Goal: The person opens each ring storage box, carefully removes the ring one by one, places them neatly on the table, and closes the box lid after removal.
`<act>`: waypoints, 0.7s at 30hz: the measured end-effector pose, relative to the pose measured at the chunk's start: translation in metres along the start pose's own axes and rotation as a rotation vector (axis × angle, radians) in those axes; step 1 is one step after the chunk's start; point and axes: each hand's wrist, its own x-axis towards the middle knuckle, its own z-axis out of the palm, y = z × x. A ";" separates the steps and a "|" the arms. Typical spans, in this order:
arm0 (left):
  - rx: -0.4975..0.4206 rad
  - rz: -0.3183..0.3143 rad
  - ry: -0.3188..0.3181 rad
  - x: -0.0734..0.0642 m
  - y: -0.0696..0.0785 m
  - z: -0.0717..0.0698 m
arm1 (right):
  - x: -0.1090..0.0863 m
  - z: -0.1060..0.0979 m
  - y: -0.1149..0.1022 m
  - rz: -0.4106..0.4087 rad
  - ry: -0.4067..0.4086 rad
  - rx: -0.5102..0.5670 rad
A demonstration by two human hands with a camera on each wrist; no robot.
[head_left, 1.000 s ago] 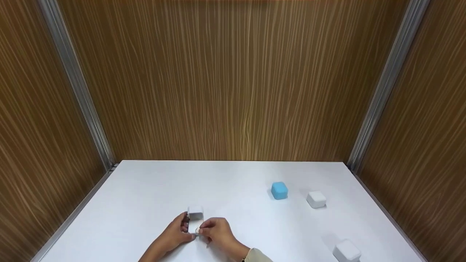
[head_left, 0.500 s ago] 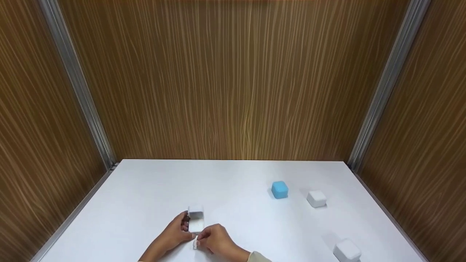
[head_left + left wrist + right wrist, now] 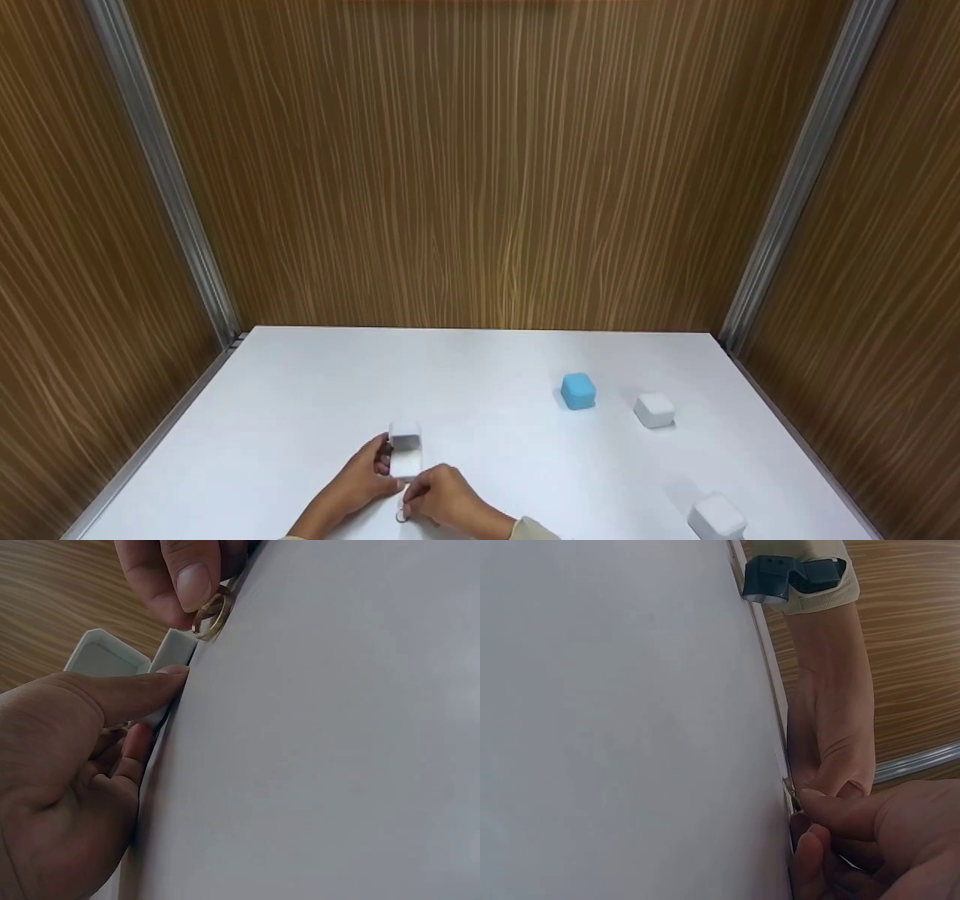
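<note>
An opened white ring box (image 3: 406,464) stands on the table, its hinged lid (image 3: 105,660) tilted up at the far side. My left hand (image 3: 358,480) grips its left side, thumb along the near edge and fingers behind. Just in front of the box, my right hand (image 3: 448,499) pinches a gold ring (image 3: 212,613) between thumb and fingertips. In the head view the ring's lower loop shows below those fingertips, close over the table. The right wrist view has the right fingers (image 3: 817,840) largely covering the ring and hiding the box.
A blue box (image 3: 578,391) and a white box (image 3: 655,410) sit closed toward the back right of the white table (image 3: 480,360). Another white box (image 3: 717,516) lies near the front right. Wood-grain panels (image 3: 480,165) enclose the back and sides.
My right hand has drawn back from the box's front edge toward me, bringing the ring with it. The left hand keeps its grip on the box. The other boxes have not moved.
</note>
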 end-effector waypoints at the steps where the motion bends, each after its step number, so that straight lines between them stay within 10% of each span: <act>1: -0.001 0.002 0.003 0.000 0.000 0.000 | 0.000 0.000 0.000 -0.003 0.000 0.004; 21: -0.012 0.044 -0.016 -0.001 0.000 0.000 | 0.004 -0.015 -0.001 0.063 0.026 0.135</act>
